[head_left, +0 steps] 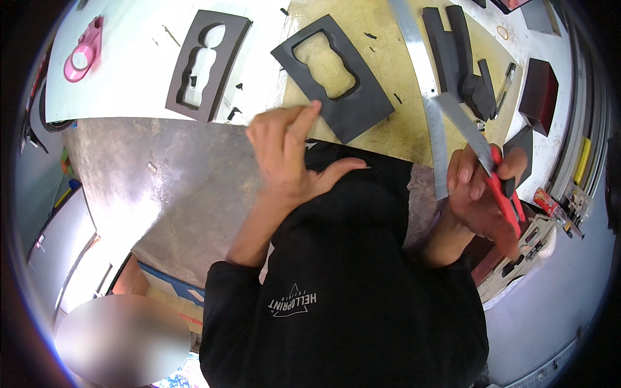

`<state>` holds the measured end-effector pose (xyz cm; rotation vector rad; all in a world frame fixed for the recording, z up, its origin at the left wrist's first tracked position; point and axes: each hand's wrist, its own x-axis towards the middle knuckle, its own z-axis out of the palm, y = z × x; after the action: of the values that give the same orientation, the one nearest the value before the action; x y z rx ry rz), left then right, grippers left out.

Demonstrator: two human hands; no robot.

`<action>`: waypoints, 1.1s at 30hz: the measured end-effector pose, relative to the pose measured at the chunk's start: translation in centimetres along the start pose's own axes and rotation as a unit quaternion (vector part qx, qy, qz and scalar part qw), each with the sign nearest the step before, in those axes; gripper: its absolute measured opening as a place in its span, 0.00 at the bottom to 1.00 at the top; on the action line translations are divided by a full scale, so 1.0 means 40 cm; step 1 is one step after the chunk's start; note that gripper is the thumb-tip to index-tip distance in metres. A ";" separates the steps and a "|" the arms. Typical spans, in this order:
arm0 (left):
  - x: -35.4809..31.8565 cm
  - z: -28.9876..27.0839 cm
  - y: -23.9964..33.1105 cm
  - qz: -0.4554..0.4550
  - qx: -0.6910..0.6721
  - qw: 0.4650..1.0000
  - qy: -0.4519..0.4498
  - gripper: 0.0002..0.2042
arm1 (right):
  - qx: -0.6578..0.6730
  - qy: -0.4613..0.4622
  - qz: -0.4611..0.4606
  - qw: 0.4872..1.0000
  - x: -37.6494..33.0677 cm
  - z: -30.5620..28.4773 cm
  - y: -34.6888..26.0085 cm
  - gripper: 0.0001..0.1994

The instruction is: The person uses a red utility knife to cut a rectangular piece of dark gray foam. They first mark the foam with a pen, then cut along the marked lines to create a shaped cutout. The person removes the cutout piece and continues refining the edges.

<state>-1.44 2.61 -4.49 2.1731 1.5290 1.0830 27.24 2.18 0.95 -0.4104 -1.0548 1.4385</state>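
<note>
Knife [491,174] in right hand [482,194]

Bare grey floor [162,194] left of centre leaves open passage. Above, the tabletop [129,71] is crowded: two cut-out foam frames [207,64] [336,77], a long metal ruler [430,97] and dark foam offcuts [462,58] block the upper right.

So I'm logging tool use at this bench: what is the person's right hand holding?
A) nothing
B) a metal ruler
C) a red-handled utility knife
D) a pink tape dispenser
C: the right hand grips a red-handled utility knife with its long blade extended up over the bench.
</note>
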 end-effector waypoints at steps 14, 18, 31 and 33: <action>0.056 -0.037 0.010 0.038 -0.032 0.997 0.063 0.28 | -0.268 0.167 0.070 0.946 0.010 0.139 0.070 0.44; 0.070 -0.061 0.132 0.064 -0.191 0.979 0.025 0.21 | -0.358 -0.024 -0.003 0.933 -0.014 0.079 0.093 0.49; 0.142 -0.056 0.159 0.295 0.023 0.955 -0.006 0.16 | -0.559 0.053 -0.179 0.808 0.035 0.180 0.081 0.27; 0.157 -0.040 0.158 0.315 0.035 0.948 0.032 0.17 | -0.573 0.068 -0.207 0.790 0.050 0.189 0.064 0.25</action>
<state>2.83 5.34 3.00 2.7914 0.9046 1.2916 19.45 1.77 3.54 -1.0387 -1.6955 0.2196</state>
